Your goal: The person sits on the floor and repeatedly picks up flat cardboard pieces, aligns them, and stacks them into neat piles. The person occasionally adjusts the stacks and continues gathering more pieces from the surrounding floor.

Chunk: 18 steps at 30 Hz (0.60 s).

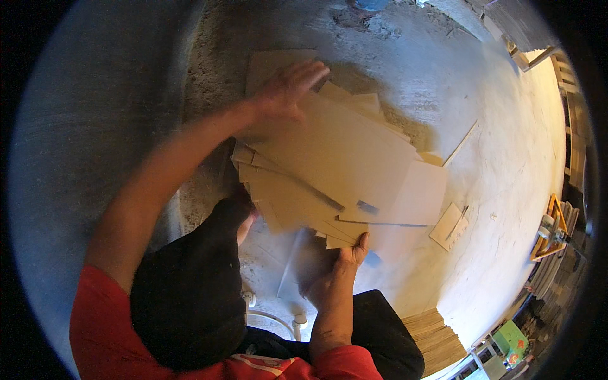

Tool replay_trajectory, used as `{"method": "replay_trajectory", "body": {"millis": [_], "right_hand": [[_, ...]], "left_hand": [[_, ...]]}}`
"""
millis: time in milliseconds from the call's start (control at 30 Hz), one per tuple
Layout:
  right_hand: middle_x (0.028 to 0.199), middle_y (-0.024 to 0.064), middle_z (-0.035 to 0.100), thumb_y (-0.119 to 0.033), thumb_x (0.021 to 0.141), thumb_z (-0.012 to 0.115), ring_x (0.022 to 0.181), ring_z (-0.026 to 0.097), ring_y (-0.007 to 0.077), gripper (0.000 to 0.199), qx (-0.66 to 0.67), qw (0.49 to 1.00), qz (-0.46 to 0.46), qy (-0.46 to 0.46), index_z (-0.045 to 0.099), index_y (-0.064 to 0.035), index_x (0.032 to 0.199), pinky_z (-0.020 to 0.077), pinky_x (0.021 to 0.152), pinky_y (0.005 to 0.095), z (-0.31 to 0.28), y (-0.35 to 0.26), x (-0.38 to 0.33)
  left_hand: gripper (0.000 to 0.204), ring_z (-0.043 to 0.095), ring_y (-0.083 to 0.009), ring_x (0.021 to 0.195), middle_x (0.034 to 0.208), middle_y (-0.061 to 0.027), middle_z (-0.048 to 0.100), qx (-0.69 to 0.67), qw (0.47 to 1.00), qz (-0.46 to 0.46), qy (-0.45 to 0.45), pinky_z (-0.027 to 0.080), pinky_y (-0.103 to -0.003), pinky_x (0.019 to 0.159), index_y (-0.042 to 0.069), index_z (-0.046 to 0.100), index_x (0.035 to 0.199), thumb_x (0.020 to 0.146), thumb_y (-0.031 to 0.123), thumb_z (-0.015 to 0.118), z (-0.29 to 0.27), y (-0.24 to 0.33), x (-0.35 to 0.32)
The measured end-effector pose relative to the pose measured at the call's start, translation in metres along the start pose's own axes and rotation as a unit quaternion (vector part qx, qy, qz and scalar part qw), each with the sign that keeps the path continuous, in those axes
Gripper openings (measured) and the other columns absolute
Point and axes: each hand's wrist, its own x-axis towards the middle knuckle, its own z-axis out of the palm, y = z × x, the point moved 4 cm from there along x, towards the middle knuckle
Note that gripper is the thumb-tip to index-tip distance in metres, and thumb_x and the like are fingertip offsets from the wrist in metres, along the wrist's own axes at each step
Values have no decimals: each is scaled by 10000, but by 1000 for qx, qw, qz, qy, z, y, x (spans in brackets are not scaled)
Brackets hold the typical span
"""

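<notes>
A loose pile of flat brown cardboard sheets [342, 152] lies fanned out in front of my knees, at different angles. My left hand [288, 92] is over the pile's far left part, fingers stretched out and slightly blurred; whether it touches the top sheet I cannot tell. At the near edge my right hand [352, 253] grips several of the lower sheets, thumb on top and the other fingers hidden underneath. The uppermost large sheet has a small dark slot near its near right corner.
A neat stack of cardboard [434, 342] stands by my right knee. On the concrete floor [500, 190] to the right lie a small card piece [449, 227] with a pen-like object on it and a thin strip [461, 144]. Further right stands a yellow-framed tray [550, 231] with small items.
</notes>
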Motion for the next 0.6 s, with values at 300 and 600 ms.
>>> {"method": "replay_trajectory", "body": {"millis": [300,600], "right_hand": [[1248,134,562,-188,929,520,1172,501,290,319,-103,994,-14,23,568,-9,1189,341,1034,499,-12,-9,3],[1224,67,591,-204,891,590,1144,532,212,309,-101,992,29,-74,597,-74,1171,370,1022,431,53,23,44]], "left_hand": [[1275,354,-344,1300,1425,-252,304,-141,897,-208,-362,270,-451,1080,-3,82,1449,540,467,844,49,-38,-18],[1154,388,-316,1266,1359,-243,387,-292,894,-309,-143,315,-381,1047,-55,173,1420,559,327,840,25,-20,-28]]}}
